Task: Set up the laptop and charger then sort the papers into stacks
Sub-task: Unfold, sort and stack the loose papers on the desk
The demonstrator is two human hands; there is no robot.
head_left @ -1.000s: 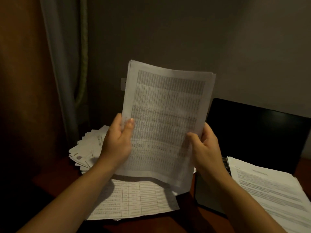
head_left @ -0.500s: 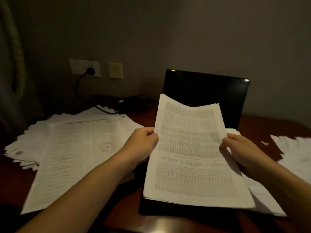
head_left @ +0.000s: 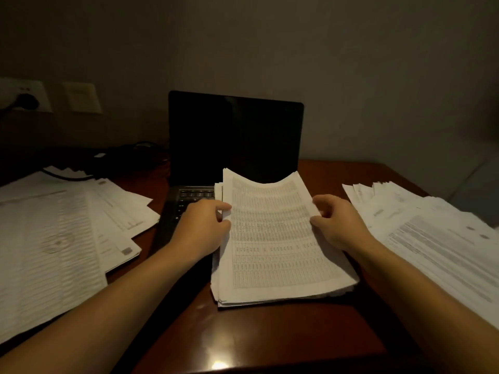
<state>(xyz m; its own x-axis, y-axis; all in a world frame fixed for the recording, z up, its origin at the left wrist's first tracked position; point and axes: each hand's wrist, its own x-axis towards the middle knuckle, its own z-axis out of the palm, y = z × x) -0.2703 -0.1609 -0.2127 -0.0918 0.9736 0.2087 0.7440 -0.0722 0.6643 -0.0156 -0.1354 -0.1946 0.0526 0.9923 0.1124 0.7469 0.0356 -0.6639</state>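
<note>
Gripping a stack of printed sheets [head_left: 280, 247] by its 2 long edges, the left hand [head_left: 201, 228] and right hand [head_left: 337, 222] hold it at the middle of the table [head_left: 243, 333]. The stack lies on the right half of the laptop [head_left: 235, 136] keyboard and runs toward the table's near edge. Left fingers [head_left: 217, 206] curl round the stack's left edge. The right hand's fingers are bent round the right edge and pinch the upper sheets there. The top sheet is white and covered by a dense grid of small rows and columns. Its far edge bows upward in front of the screen, and its print is too fine to read. Lower sheets stick out unevenly at the near left corner of the stack.

The 1 laptop is black and open, its screen dark, with some keys showing left of the stack.

Paper lies in 3 groups: the held stack, a fanned left pile [head_left: 54, 238] along the table's left edge, and a fanned right pile [head_left: 432, 238] along the right edge. Both side piles carry printed lines and tables, none legible.

On the wall past the table's far left corner are 2 plates: a white socket [head_left: 32, 89] with a dark plug [head_left: 27, 101] in it, and a cream plate [head_left: 82, 98] beside it. A dark cable [head_left: 135, 153] lies by the far edge, left of the laptop.
</note>
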